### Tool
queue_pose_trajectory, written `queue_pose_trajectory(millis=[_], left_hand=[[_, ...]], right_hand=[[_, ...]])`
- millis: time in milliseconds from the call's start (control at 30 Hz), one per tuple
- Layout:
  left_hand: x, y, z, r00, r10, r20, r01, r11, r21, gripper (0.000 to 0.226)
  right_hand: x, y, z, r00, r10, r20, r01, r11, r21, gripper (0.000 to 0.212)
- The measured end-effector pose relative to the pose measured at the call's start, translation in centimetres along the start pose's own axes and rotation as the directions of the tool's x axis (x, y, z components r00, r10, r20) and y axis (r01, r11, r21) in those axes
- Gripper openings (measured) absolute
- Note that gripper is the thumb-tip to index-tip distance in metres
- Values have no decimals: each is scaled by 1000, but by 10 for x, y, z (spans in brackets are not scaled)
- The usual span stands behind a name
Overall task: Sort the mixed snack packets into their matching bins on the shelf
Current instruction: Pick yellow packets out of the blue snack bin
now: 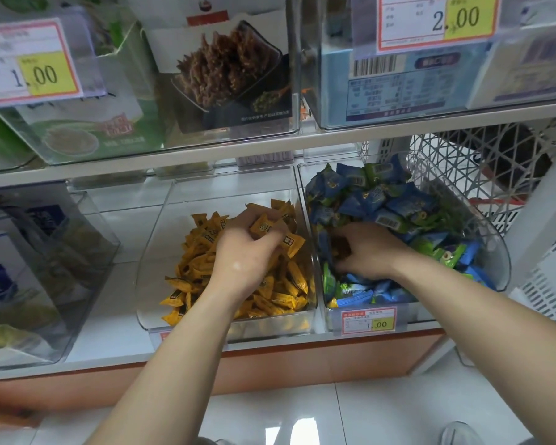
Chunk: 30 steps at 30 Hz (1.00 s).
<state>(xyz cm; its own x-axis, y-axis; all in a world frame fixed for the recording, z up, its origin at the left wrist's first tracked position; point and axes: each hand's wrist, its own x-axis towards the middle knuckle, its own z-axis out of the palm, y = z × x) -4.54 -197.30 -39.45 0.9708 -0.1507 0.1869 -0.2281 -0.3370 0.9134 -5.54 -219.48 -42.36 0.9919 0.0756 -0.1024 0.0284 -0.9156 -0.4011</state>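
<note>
Two clear bins stand side by side on the lower shelf. The middle bin (161, 232) holds a heap of yellow snack packets (190, 271). My left hand (247, 255) is inside it, fingers curled round a few yellow packets (264, 228) above the heap. The right bin (491, 252) is full of blue and green packets (395, 200). My right hand (366, 252) reaches down into this pile near its left wall, fingers curled among the packets; a yellowish packet shows under the fingers, but what they hold is hidden.
A shelf board (270, 149) with boxed snacks and price tags hangs close above the bins. A clear bin (87, 252) with boxes stands at left. A white lattice basket (463, 162) sits behind the right bin. Tiled floor lies below.
</note>
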Motion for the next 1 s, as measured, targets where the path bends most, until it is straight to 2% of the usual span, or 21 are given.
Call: queue_pose_trajectory(millis=[133,533,667,767,833,900,1000], left_hand=[[0,0,-1,1000,-8,6,8,1000,-14,10],[1,3,9,999,-32,7,33,996,-88,11],[-1,8,14,997,-70,12,71,968,-241,11],[-3,13,18,996,-89,8,85,923,-375,22],[-3,16,21,995,-104,2,96,907,-411,25],[-2,17,24,987,-160,5,145,885,-443,18],[-2,18,26,962,-273,2,237,831,-503,15]], right_hand=[[-3,3,-13,1000,-20,3,20,998,55,34],[-10,19,-52,954,144,-264,-5,886,464,26],[-14,15,-55,930,241,-276,32,695,718,28],[-17,5,-56,931,247,-268,109,515,850,26],[-19,-7,-55,940,212,-267,164,406,899,24],[-19,-20,-50,949,170,-266,202,321,925,24],[-18,-35,-40,940,196,-278,225,254,941,27]])
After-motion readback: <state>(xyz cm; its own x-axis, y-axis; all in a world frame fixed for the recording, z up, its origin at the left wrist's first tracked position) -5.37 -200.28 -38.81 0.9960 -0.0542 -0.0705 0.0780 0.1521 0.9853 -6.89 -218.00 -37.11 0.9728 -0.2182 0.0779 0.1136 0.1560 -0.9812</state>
